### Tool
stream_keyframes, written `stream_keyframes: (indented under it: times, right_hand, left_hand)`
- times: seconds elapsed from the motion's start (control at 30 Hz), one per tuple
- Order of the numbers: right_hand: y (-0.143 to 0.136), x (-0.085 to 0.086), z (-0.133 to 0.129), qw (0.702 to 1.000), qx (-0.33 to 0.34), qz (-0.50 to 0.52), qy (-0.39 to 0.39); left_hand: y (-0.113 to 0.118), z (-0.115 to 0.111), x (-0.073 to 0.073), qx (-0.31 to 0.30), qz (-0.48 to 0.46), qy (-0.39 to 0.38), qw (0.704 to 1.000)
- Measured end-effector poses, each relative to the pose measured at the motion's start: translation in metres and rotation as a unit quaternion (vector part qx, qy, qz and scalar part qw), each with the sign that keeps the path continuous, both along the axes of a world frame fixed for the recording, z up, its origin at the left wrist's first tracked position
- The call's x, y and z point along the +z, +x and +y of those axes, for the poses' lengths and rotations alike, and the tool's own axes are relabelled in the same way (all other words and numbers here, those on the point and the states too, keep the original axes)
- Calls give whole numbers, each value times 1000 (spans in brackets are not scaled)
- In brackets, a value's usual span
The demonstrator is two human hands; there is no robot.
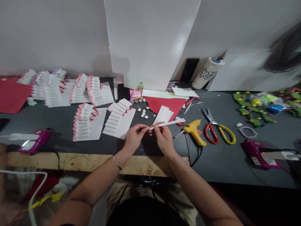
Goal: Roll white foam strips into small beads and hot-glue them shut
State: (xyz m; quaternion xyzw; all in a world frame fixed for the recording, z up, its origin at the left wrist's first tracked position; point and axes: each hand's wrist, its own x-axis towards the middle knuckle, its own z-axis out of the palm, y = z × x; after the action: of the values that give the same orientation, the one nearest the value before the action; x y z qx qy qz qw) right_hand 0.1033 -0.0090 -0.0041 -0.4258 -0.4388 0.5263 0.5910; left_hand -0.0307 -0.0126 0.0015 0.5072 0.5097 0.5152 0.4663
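Note:
My left hand [136, 134] and my right hand [164, 138] meet above the table's near side, fingers pinched. Between them is a long white strip [175, 121]; its left end looks curled at my left fingertips, and the rest runs out to the right past my right thumb. Just beyond my hands lie more white strips [164, 115] on a red sheet [162, 103]. Several small white rolls [143, 113] are scattered behind my left fingers. To the right of my right hand lies a yellow glue gun [193, 128], its nozzle pointing toward my hand.
Scissors [213, 124] with red and yellow handles lie right. White cards bearing fanned white pieces [82, 124] fill the left. Purple power boxes [35, 141] stand at both sides with cords. A cup [207, 73] and a phone [189, 70] lean at the back. Green decorations [249, 106] lie far right.

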Motion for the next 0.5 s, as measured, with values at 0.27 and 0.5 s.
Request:
stream_keyframes:
  times: [0.27, 0.5]
  right_hand:
    - [1, -2, -1, 1000, 11, -10, -6]
    - [1, 2, 0, 1000, 0, -16, -11]
  left_hand:
    - [2, 0, -1, 8, -47, -29, 998]
    - [2, 1, 2, 23, -45, -59, 997]
